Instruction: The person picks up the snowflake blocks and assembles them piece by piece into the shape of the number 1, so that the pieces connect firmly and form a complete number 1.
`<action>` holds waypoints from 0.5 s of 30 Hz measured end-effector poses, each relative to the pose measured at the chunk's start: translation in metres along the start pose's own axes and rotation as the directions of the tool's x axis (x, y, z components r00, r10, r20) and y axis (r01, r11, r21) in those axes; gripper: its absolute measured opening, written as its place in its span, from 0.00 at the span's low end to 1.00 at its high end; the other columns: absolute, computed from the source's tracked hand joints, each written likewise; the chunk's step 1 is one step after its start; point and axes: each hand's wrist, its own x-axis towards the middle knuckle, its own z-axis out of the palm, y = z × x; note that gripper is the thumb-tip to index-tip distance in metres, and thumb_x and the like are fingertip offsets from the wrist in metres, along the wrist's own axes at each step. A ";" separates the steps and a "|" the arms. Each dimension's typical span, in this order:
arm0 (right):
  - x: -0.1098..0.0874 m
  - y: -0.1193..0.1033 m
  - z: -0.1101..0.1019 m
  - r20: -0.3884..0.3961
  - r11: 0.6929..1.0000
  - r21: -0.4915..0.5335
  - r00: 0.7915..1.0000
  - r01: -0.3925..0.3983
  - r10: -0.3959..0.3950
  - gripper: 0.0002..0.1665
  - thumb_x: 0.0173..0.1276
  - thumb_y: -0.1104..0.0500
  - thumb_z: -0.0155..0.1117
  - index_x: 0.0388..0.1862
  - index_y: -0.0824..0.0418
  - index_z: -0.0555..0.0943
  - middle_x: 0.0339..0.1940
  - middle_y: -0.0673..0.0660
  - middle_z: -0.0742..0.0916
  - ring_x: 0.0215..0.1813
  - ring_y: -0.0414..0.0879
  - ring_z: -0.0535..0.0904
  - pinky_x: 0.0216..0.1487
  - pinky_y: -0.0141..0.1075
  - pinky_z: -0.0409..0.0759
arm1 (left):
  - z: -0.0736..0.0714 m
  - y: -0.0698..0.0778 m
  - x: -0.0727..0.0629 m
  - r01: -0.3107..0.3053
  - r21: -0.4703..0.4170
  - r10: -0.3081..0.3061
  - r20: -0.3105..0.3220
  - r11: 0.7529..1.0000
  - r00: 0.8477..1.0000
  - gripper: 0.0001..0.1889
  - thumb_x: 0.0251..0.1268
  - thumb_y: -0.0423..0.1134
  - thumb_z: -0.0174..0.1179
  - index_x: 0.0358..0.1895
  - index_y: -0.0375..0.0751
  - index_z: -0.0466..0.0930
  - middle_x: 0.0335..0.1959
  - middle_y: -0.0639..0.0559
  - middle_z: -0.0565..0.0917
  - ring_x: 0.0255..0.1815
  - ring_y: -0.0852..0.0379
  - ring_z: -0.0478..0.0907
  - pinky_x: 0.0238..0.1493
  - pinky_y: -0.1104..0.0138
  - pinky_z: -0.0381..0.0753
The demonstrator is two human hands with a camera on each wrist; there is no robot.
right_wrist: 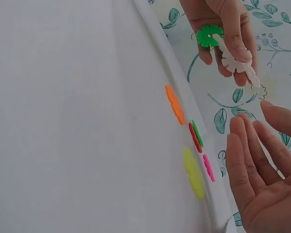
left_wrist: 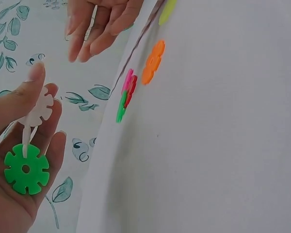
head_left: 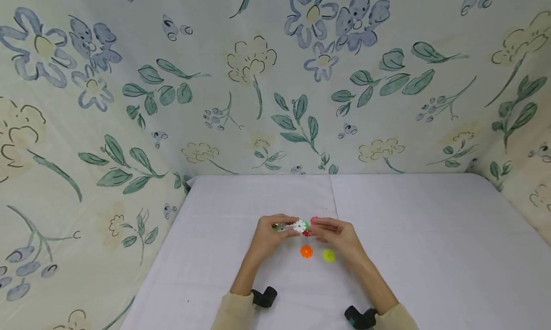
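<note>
The left hand pinches a short chain of slotted plastic discs, thumb against fingers over a white part. A green disc forms the palm end of the chain; at the other end a white piece, seen edge-on, juts past the thumb toward the right hand. That hand holds nothing (as far as the wrist views show), its fingers loosely extended near the chain's free end.

The step in hand appears to be linking discs slot into slot, with the chain partly built. The next move seems to call for the right hand to take up a loose disc and line its slot up with the free white end, while the left pinch keeps the chain steady.

Loose discs lie on the white cloth below the grip. On the person's side of it are an orange disc and, to the right, a yellow disc. Behind the grip are a red disc, a second green one and a pink disc. In the head view the fingers and chain partly cover these three, and could hamper picking one up.
</note>
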 end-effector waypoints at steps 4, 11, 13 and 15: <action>0.001 0.003 -0.009 0.057 0.998 -0.062 0.998 -0.017 0.021 0.27 0.69 0.59 0.73 0.64 0.67 0.81 0.55 0.63 0.90 0.50 0.47 0.89 0.52 0.31 0.87 | -0.005 -0.001 0.000 0.025 0.007 -0.025 -0.001 1.000 1.000 0.15 0.55 0.34 0.78 0.47 0.46 0.93 0.47 0.49 0.92 0.51 0.50 0.85 0.51 0.69 0.84; 0.001 0.010 -0.013 0.214 0.994 -0.111 0.976 -0.005 0.029 0.26 0.69 0.61 0.73 0.63 0.70 0.81 0.56 0.69 0.88 0.51 0.49 0.89 0.52 0.29 0.86 | -0.009 -0.007 0.000 0.042 0.054 -0.042 0.010 0.998 0.999 0.16 0.55 0.37 0.79 0.48 0.42 0.92 0.46 0.50 0.92 0.50 0.54 0.85 0.51 0.70 0.83; 0.001 0.013 -0.012 0.228 0.991 -0.133 0.973 0.004 0.026 0.25 0.68 0.61 0.74 0.62 0.68 0.82 0.56 0.67 0.89 0.52 0.50 0.88 0.52 0.29 0.86 | -0.009 -0.008 0.000 0.043 0.060 -0.043 0.012 0.997 0.999 0.16 0.55 0.38 0.79 0.48 0.43 0.92 0.47 0.51 0.92 0.51 0.54 0.85 0.51 0.69 0.83; 0.001 0.014 -0.011 0.238 0.986 -0.163 0.971 0.024 0.016 0.25 0.66 0.62 0.75 0.61 0.67 0.83 0.55 0.66 0.89 0.53 0.52 0.87 0.51 0.28 0.85 | -0.010 -0.009 0.000 0.047 0.061 -0.048 0.013 0.997 0.999 0.15 0.55 0.39 0.79 0.47 0.45 0.93 0.47 0.52 0.93 0.51 0.55 0.85 0.51 0.69 0.83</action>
